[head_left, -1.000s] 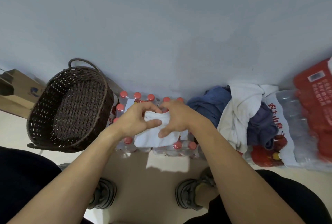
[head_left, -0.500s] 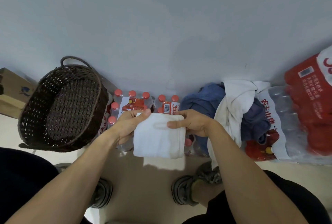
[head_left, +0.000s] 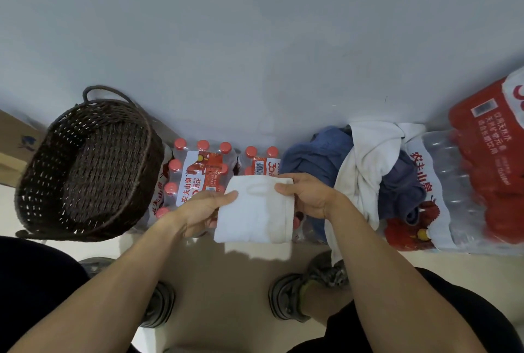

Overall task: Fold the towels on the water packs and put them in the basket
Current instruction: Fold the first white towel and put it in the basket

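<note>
Above water packs (head_left: 204, 174): one folded white towel (head_left: 255, 211), long axis toward me, pinched by my left hand (head_left: 198, 211) and right hand (head_left: 309, 196); one basket (head_left: 85, 168) left.

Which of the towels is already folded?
The small white towel held between the left hand and right hand. It is a flat rectangle; the blue and white ones lie crumpled in a heap.

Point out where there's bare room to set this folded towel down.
The basket on the left shows only bare weave inside. Bottle caps on the water pack between the basket and the folded white towel stand uncovered. Right of the towel it is crowded: the heap of blue and white towels covers those packs.
</note>
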Demonstrator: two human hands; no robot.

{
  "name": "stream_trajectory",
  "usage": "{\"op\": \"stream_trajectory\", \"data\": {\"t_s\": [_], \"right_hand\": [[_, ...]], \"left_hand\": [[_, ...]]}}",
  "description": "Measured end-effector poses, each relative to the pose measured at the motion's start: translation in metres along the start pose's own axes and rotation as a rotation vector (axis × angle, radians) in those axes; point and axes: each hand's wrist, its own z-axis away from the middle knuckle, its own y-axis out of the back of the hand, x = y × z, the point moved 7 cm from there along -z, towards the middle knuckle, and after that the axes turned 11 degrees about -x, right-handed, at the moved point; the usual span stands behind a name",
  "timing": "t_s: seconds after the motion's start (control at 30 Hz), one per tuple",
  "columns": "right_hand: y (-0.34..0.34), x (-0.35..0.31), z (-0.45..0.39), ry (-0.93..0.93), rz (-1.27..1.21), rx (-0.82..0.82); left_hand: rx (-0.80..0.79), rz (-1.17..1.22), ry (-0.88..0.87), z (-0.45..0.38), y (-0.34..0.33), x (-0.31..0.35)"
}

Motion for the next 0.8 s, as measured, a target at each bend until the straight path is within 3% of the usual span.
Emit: {"op": "stream_trajectory", "data": {"t_s": [0.1, 0.23, 0.33, 0.4, 0.47, 0.57, 0.67, 0.8], "right_hand": [[0.01, -0.006, -0.001, 0.075, 0.107, 0.167], [0.026, 0.0, 0.002, 0.058, 0.464, 0.468], [0.027, 0.008, 0.008, 0.003, 0.795, 0.618], [0.017, 0.001, 0.012, 0.106, 0.932, 0.697], [0.006, -0.002, 0.011, 0.167, 1.005, 0.641], [0.007, 0.015, 0.012, -0.02, 1.052, 0.571], [0.021, 0.036, 0.024, -0.207, 0.869, 0.641], [0.014, 0.06, 0.027, -0.403, 0.65, 0.488]], "left_hand": [[0.099, 0.0, -0.079, -0.006, -0.003, 0.001], [0.178, -0.143, -0.097, -0.012, -0.01, -0.005], [0.227, -0.375, -0.11, -0.015, -0.013, -0.011], [0.291, -0.542, -0.184, -0.016, -0.016, -0.006], [0.329, -0.647, -0.227, -0.016, -0.018, -0.002], [0.411, -0.693, -0.261, -0.013, -0.011, 0.001], [0.502, -0.585, -0.234, -0.01, 0.003, -0.002], [0.472, -0.524, -0.083, -0.014, 0.007, -0.011]]}}
